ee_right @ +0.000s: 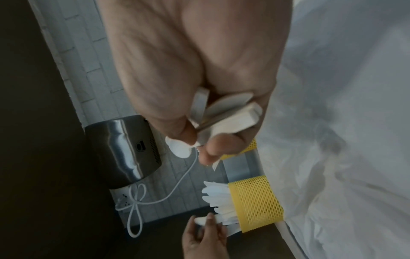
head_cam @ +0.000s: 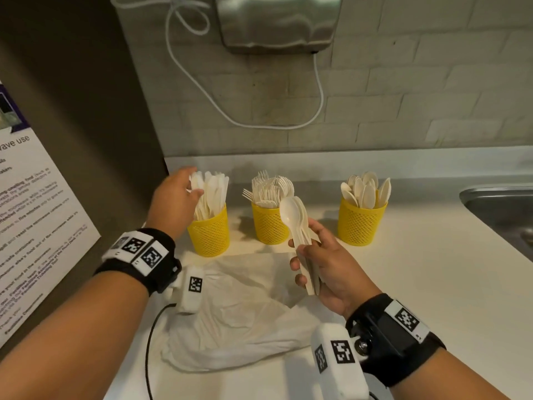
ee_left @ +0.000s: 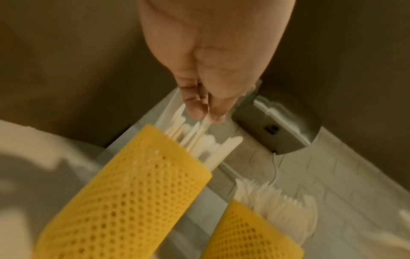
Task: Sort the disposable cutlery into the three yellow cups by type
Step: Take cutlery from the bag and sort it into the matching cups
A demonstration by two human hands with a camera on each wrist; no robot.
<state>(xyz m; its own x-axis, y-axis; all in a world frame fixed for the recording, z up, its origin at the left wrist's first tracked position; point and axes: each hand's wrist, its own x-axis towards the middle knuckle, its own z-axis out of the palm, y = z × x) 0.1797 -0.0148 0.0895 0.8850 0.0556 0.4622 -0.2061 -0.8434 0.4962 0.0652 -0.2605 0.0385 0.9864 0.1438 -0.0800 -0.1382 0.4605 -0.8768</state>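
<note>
at far left we see our left hand (head_cam: 173, 200) at the knife cup (head_cam: 209, 234), fingertips (ee_left: 200, 112) pinching a knife (ee_left: 203, 128) standing in it. next on the table (head_cam: 418, 272) comes the fork cup (head_cam: 270, 225). in front of it our right hand (head_cam: 326, 264) grips a bunch of spoons (head_cam: 297, 223), bowls up, over a white bag (head_cam: 245, 313). the spoon cup (head_cam: 360, 225) stands furthest right.
</note>
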